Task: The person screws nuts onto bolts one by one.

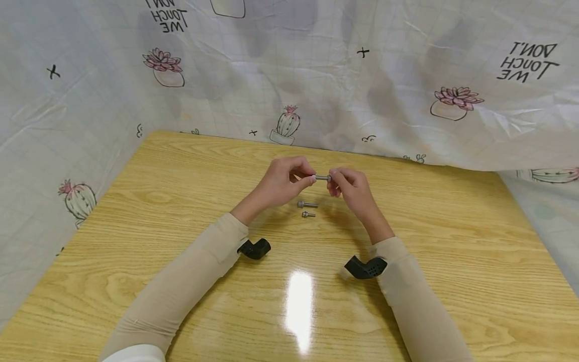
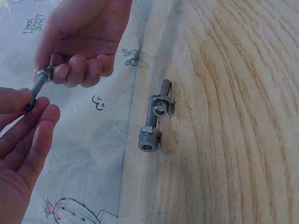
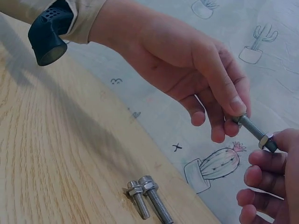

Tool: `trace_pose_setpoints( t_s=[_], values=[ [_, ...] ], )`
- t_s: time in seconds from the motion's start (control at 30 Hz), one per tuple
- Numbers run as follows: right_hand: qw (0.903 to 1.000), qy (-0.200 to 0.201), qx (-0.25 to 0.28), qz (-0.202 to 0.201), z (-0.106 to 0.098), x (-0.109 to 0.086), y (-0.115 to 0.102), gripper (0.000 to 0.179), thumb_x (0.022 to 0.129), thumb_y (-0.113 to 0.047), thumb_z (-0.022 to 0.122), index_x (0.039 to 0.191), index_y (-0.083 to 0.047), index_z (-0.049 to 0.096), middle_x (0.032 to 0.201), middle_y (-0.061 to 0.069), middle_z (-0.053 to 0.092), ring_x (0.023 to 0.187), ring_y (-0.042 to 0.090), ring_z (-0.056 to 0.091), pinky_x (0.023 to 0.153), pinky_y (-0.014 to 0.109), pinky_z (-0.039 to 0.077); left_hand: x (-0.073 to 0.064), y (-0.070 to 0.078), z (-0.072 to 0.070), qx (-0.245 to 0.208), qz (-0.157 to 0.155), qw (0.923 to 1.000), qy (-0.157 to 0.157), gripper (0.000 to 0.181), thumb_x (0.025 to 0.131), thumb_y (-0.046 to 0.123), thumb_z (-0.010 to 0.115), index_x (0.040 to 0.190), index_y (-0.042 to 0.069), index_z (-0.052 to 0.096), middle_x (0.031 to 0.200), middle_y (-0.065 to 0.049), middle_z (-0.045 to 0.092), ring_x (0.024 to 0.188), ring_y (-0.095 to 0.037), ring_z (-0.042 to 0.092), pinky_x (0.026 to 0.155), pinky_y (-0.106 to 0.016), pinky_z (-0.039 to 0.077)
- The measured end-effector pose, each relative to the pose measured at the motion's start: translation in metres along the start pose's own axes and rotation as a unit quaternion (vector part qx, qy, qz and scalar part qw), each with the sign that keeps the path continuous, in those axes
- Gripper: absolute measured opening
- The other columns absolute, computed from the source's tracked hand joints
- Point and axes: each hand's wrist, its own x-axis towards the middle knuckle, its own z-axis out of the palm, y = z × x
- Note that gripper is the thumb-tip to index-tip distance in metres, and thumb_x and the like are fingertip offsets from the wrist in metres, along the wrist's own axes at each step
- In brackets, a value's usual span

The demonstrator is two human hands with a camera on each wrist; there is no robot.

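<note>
A grey metal bolt (image 1: 322, 177) is held level above the table between both hands. My left hand (image 1: 282, 182) pinches its head end between thumb and fingertips, mostly covering the head. Near the other end sits a hex nut (image 3: 266, 140), where the thumb and fingers of my right hand (image 1: 356, 191) grip. On the table below lie two more bolts side by side: a longer socket-head bolt (image 2: 148, 135) with a nut close under its head, and a shorter bolt (image 2: 161, 103), also carrying a nut near its head.
The wood-grain table (image 1: 190, 211) reaches back to a hanging white sheet (image 1: 325, 75) printed with cacti and lettering. Black curved wrist mounts (image 1: 255, 249) stick out from both sleeves. A bright light reflection (image 1: 299, 306) lies on the table's near part.
</note>
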Motion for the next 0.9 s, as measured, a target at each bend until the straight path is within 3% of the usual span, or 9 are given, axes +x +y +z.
trace_pose_setpoints(
  t_s=[0.13, 0.27, 0.37, 0.5, 0.7, 0.9],
  values=[
    [0.9999, 0.008, -0.009, 0.007, -0.0012, 0.0008, -0.0001, 0.037, 0.104, -0.023, 0.045, 0.091, 0.007, 0.061, 0.075, 0.003, 0.06, 0.062, 0.016, 0.054, 0.056, 0.026, 0.048, 0.0001, 0.0004, -0.0006, 0.002, -0.004, 1.0, 0.006, 0.004, 0.093, 0.014, 0.065, 0.092, 0.011, 0.067, 0.091, -0.003, 0.07, 0.083, -0.011, 0.066, 0.07, -0.025, 0.055],
    [0.9997, 0.003, 0.012, -0.02, -0.0035, 0.0001, -0.0015, 0.022, 0.1, -0.014, 0.053, 0.108, 0.004, 0.061, 0.091, 0.004, 0.062, 0.07, 0.018, 0.059, 0.058, 0.024, 0.05, 0.0001, 0.0, -0.0013, 0.001, -0.016, 0.9998, 0.013, 0.004, 0.094, 0.014, 0.064, 0.092, 0.011, 0.066, 0.091, -0.003, 0.071, 0.082, -0.012, 0.066, 0.07, -0.026, 0.056],
    [0.9991, -0.006, 0.026, -0.035, -0.005, -0.0003, -0.0018, 0.021, 0.095, -0.007, 0.058, 0.113, 0.004, 0.06, 0.099, 0.001, 0.062, 0.075, 0.016, 0.06, 0.06, 0.025, 0.051, 0.0005, 0.0, -0.0015, -0.001, -0.026, 0.9995, 0.015, 0.005, 0.093, 0.014, 0.064, 0.092, 0.01, 0.066, 0.091, -0.004, 0.071, 0.083, -0.013, 0.067, 0.071, -0.026, 0.056],
    [0.9992, -0.01, 0.024, -0.031, -0.0055, -0.0001, -0.001, 0.02, 0.094, -0.006, 0.06, 0.112, 0.004, 0.06, 0.099, -0.003, 0.061, 0.076, 0.013, 0.06, 0.061, 0.026, 0.051, 0.0006, -0.0004, -0.0013, -0.005, -0.032, 0.9993, 0.016, 0.005, 0.093, 0.014, 0.065, 0.093, 0.01, 0.066, 0.092, -0.004, 0.071, 0.084, -0.013, 0.067, 0.073, -0.026, 0.056],
    [0.9994, -0.007, 0.022, -0.027, -0.0042, 0.0011, -0.0004, 0.018, 0.098, -0.01, 0.056, 0.105, 0.006, 0.062, 0.085, 0.009, 0.061, 0.069, 0.025, 0.057, 0.058, 0.026, 0.049, 0.0009, 0.0, -0.001, -0.009, -0.025, 0.9996, 0.013, 0.004, 0.093, 0.015, 0.065, 0.092, 0.011, 0.066, 0.093, -0.003, 0.07, 0.085, -0.013, 0.067, 0.072, -0.025, 0.056],
    [0.9998, -0.007, 0.002, -0.017, -0.0019, 0.0015, -0.0014, 0.031, 0.102, -0.016, 0.048, 0.087, 0.009, 0.06, 0.071, 0.007, 0.057, 0.061, 0.023, 0.05, 0.056, 0.028, 0.046, 0.0014, 0.0013, -0.0005, -0.009, -0.009, 0.9999, 0.0, 0.004, 0.093, 0.014, 0.065, 0.092, 0.011, 0.067, 0.092, -0.003, 0.069, 0.085, -0.011, 0.066, 0.073, -0.025, 0.056]
  ],
)
